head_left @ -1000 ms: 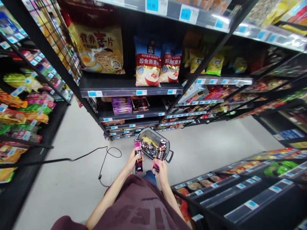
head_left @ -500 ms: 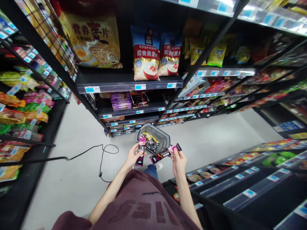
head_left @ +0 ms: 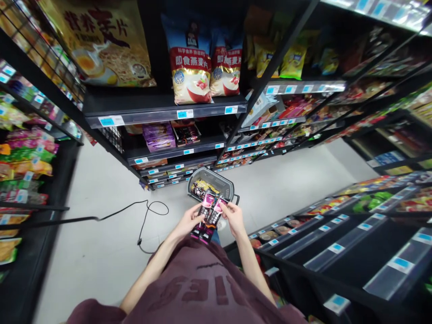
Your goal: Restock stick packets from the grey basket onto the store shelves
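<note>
In front of my body, my left hand (head_left: 191, 221) pinches a slim black and pink snack packet (head_left: 204, 210) by its side. My right hand (head_left: 233, 217) grips a matching black and pink packet (head_left: 213, 218) near its upper end. Both packets lie side by side, close together, their pink ends pointing away from me. Just beyond them a grey plastic basket (head_left: 224, 183) stands on the floor, holding several yellow and dark small packets (head_left: 201, 186). The packets in my hands overlap the basket's near edge in the view.
Ahead stands a black shelf (head_left: 162, 105) with oatmeal bags (head_left: 191, 67), purple packets (head_left: 158, 136) and a box of dark packets (head_left: 186, 134). A black cable (head_left: 128, 208) loops across the floor on the left. More racks line the left and right sides.
My right hand has moved left and brought its packet beside the one in my left hand. The view has shifted slightly, so the shelves appear further left and higher.
</note>
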A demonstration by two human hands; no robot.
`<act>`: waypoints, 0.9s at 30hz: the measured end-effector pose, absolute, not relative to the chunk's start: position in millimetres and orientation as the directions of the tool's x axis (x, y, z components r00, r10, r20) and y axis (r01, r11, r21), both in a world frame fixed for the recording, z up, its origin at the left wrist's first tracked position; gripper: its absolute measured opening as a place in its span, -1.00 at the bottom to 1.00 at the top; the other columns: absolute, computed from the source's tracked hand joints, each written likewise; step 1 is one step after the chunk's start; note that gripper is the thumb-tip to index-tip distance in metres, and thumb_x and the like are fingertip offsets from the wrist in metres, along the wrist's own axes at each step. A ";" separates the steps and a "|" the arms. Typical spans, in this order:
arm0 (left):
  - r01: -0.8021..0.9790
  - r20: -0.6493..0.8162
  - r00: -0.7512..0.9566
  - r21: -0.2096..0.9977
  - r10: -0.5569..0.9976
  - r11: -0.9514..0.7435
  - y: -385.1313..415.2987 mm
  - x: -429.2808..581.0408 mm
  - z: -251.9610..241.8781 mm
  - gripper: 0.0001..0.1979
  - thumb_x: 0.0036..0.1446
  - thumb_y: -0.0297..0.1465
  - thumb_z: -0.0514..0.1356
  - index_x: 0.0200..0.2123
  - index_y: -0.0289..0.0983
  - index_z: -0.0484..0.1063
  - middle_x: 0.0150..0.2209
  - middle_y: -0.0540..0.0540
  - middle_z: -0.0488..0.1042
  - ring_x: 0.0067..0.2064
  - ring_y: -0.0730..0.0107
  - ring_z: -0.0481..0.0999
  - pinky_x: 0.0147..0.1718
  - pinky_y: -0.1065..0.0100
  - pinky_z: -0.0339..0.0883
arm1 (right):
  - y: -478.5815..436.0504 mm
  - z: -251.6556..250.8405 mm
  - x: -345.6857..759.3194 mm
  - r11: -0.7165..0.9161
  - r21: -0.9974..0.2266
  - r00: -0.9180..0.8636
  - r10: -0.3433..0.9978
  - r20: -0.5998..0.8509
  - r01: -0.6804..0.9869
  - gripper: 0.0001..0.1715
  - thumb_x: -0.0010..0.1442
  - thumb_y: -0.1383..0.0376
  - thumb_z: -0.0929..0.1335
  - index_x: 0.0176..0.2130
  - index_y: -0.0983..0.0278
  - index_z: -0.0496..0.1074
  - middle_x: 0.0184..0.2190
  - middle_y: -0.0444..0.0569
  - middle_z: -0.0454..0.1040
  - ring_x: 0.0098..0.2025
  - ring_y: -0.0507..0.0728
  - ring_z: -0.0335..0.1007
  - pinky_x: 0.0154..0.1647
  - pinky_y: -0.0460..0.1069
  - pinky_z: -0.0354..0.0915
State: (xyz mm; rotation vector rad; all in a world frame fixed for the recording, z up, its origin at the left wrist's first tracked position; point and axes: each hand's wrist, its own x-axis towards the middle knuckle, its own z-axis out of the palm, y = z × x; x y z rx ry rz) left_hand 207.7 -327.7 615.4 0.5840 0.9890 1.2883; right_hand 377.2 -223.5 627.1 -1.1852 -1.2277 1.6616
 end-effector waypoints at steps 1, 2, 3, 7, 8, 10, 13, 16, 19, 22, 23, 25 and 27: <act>-0.506 -0.273 0.005 0.829 0.962 0.238 -327.9 210.5 615.5 -0.29 0.13 -0.22 0.35 0.29 -0.30 0.26 -0.06 -0.27 0.60 -0.12 0.13 0.64 -0.09 0.19 0.49 | -226.0 625.6 376.5 -0.275 -0.961 -0.305 0.918 -0.252 -0.035 -0.48 -0.02 0.00 0.57 -0.58 0.29 0.36 -0.69 -0.19 0.26 -0.62 -0.03 0.10 -0.60 -0.11 0.03; -0.499 -0.272 0.027 0.830 0.962 0.249 -328.1 213.1 615.6 -0.30 0.14 -0.21 0.35 0.29 -0.31 0.27 -0.08 -0.26 0.61 -0.13 0.14 0.64 -0.08 0.18 0.49 | -228.3 623.8 375.9 -0.285 -0.958 -0.310 0.914 -0.261 -0.032 -0.48 -0.02 -0.01 0.57 -0.58 0.29 0.36 -0.68 -0.19 0.27 -0.62 -0.03 0.11 -0.61 -0.11 0.04; -0.493 -0.272 0.043 0.831 0.961 0.257 -328.2 215.4 615.7 -0.31 0.14 -0.21 0.34 0.28 -0.31 0.28 -0.10 -0.26 0.61 -0.14 0.14 0.63 -0.08 0.17 0.48 | -230.3 621.9 375.5 -0.294 -0.955 -0.311 0.911 -0.270 -0.032 -0.47 -0.04 -0.02 0.57 -0.57 0.29 0.37 -0.68 -0.19 0.27 -0.62 -0.02 0.11 -0.61 -0.11 0.05; -0.468 -0.275 0.074 0.839 0.959 0.277 -328.7 220.6 615.4 -0.31 0.15 -0.19 0.33 0.28 -0.29 0.26 -0.07 -0.24 0.60 -0.11 0.14 0.62 -0.05 0.16 0.47 | -234.7 615.8 376.8 -0.316 -0.948 -0.290 0.912 -0.291 -0.042 -0.47 -0.03 -0.06 0.55 -0.53 0.30 0.40 -0.64 -0.18 0.31 -0.62 -0.03 0.11 -0.63 -0.11 0.07; -0.460 -0.278 0.078 0.842 0.957 0.282 -328.7 220.8 614.9 -0.32 0.17 -0.18 0.32 0.28 -0.29 0.24 -0.05 -0.25 0.59 -0.11 0.14 0.62 -0.06 0.16 0.47 | -235.0 614.9 377.5 -0.315 -0.948 -0.280 0.915 -0.291 -0.047 -0.48 -0.01 -0.06 0.55 -0.51 0.30 0.41 -0.62 -0.17 0.34 -0.62 -0.03 0.12 -0.63 -0.11 0.09; -0.441 -0.285 0.083 0.849 0.955 0.292 -328.3 220.3 613.4 -0.33 0.19 -0.16 0.29 0.29 -0.28 0.21 -0.04 -0.26 0.58 -0.11 0.13 0.62 -0.07 0.15 0.47 | -235.4 613.8 378.7 -0.309 -0.949 -0.252 0.924 -0.287 -0.055 -0.50 0.02 -0.06 0.53 -0.48 0.30 0.43 -0.59 -0.15 0.37 -0.60 -0.02 0.15 -0.61 -0.12 0.12; -0.403 -0.280 0.085 0.868 0.956 0.290 -326.5 217.9 610.2 -0.37 0.22 -0.15 0.26 0.27 -0.27 0.23 0.06 -0.27 0.54 -0.03 0.10 0.58 0.01 0.11 0.43 | -236.8 612.2 378.5 -0.300 -0.952 -0.211 0.936 -0.282 -0.060 -0.51 0.04 -0.06 0.52 -0.43 0.31 0.45 -0.56 -0.14 0.41 -0.58 -0.01 0.21 -0.58 -0.12 0.18; -0.360 -0.252 0.076 0.895 0.965 0.263 -324.8 214.5 607.8 -0.41 0.22 -0.14 0.27 0.23 -0.24 0.30 0.21 -0.23 0.42 0.19 0.08 0.43 0.20 0.12 0.26 | -239.5 610.0 376.8 -0.293 -0.954 -0.197 0.941 -0.277 -0.058 -0.52 0.06 -0.05 0.52 -0.39 0.31 0.47 -0.56 -0.14 0.42 -0.57 0.01 0.25 -0.55 -0.10 0.22; -0.324 -0.233 0.107 0.911 0.966 0.256 -325.3 211.6 605.8 -0.45 0.23 -0.11 0.24 0.20 -0.23 0.36 0.23 -0.19 0.40 0.25 0.09 0.34 0.23 0.18 0.20 | -242.4 607.1 376.5 -0.280 -0.959 -0.208 0.942 -0.263 -0.052 -0.54 0.06 -0.03 0.52 -0.39 0.31 0.49 -0.56 -0.14 0.43 -0.57 0.01 0.25 -0.52 -0.09 0.25; -0.294 -0.247 0.165 0.912 0.955 0.287 -327.5 210.9 600.7 -0.47 0.25 -0.04 0.19 0.09 -0.31 0.46 0.06 -0.21 0.52 0.07 0.13 0.48 0.05 0.24 0.33 | -244.5 602.8 378.1 -0.270 -0.962 -0.223 0.941 -0.254 -0.045 -0.56 0.04 -0.02 0.53 -0.40 0.30 0.49 -0.57 -0.15 0.43 -0.56 0.03 0.29 -0.48 -0.08 0.30; -0.284 -0.256 0.179 0.911 0.950 0.298 -328.0 211.2 598.0 -0.46 0.26 -0.01 0.16 0.06 -0.33 0.47 -0.02 -0.22 0.55 -0.01 0.15 0.51 -0.03 0.26 0.36 | -244.9 601.1 378.8 -0.271 -0.962 -0.232 0.939 -0.255 -0.042 -0.56 0.04 -0.02 0.53 -0.41 0.29 0.49 -0.57 -0.14 0.43 -0.54 0.04 0.32 -0.45 -0.07 0.32; -0.264 -0.269 0.188 0.913 0.945 0.312 -328.3 212.3 592.3 -0.43 0.28 0.02 0.10 0.02 -0.36 0.46 -0.15 -0.20 0.57 -0.14 0.22 0.54 -0.17 0.32 0.37 | -245.2 597.7 380.6 -0.287 -0.957 -0.262 0.927 -0.268 -0.035 -0.55 0.03 -0.04 0.53 -0.41 0.28 0.50 -0.54 -0.11 0.47 -0.49 0.08 0.39 -0.39 -0.04 0.38; -0.237 -0.274 0.181 0.920 0.945 0.312 -327.8 213.0 587.6 -0.43 0.29 0.05 0.06 0.02 -0.35 0.43 -0.18 -0.17 0.54 -0.20 0.27 0.54 -0.23 0.36 0.35 | -244.3 595.4 383.2 -0.321 -0.947 -0.309 0.903 -0.299 -0.022 -0.50 0.06 -0.11 0.50 -0.40 0.28 0.49 -0.53 -0.08 0.50 -0.49 0.12 0.44 -0.39 -0.01 0.42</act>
